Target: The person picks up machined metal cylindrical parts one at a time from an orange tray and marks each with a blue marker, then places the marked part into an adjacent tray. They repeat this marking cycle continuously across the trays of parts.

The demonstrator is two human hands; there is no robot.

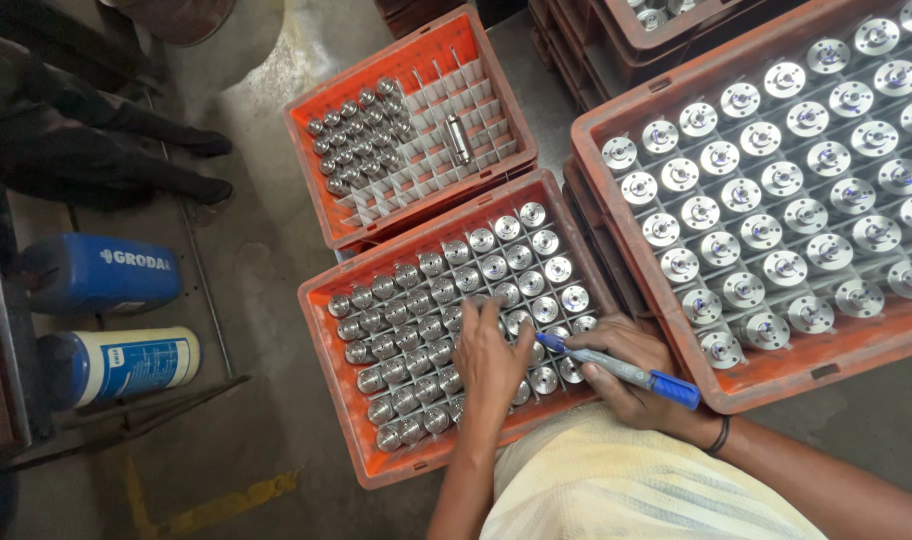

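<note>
An orange crate (pixel 328 340) in front of me holds a white divider grid filled with shiny round metal parts (pixel 416 300). My left hand (pixel 491 360) rests palm down on the parts near the crate's lower right, fingers spread and touching them. My right hand (pixel 631 375) sits at the crate's right corner, holding a blue marker pen (pixel 621 368) whose tip points left toward the parts. A black band circles my right wrist.
A second orange crate (pixel 311 170) behind has a partly filled grid and one cylinder lying on top. A larger crate (pixel 776 375) at right holds flanged metal discs, with more crates stacked behind it. Blue and white containers (pixel 116 365) lie at left on the concrete floor.
</note>
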